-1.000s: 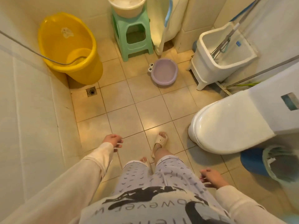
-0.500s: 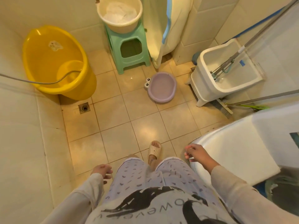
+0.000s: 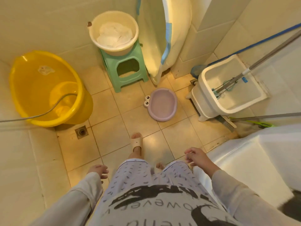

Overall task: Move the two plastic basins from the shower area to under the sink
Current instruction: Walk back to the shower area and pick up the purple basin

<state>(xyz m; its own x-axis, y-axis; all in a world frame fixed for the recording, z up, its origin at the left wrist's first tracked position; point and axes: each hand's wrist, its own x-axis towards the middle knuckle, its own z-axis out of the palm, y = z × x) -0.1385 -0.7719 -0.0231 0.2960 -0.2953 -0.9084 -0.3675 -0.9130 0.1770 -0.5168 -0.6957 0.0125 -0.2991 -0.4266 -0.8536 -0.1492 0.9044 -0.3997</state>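
A small purple basin (image 3: 162, 104) with cartoon eyes on its rim lies on the tiled floor ahead. A cream basin (image 3: 114, 32) with white cloth inside rests on a green stool (image 3: 125, 67) by the back wall. My left hand (image 3: 98, 171) hangs low beside my thigh, fingers loosely apart and holding nothing. My right hand (image 3: 196, 156) is raised a little in front of me, fingers spread and nothing in it. Both hands are well short of the basins.
A big yellow tub (image 3: 45, 88) with a hose in it fills the left corner. A white mop bucket (image 3: 228, 88) with mop handles stands at right. The toilet (image 3: 254, 160) is at near right. A floor drain (image 3: 81, 132) sits near the tub.
I have stepped forward into the shower area, so the basins are closer. My right hand came up from beside my hip; my left hand dropped back beside my thigh.
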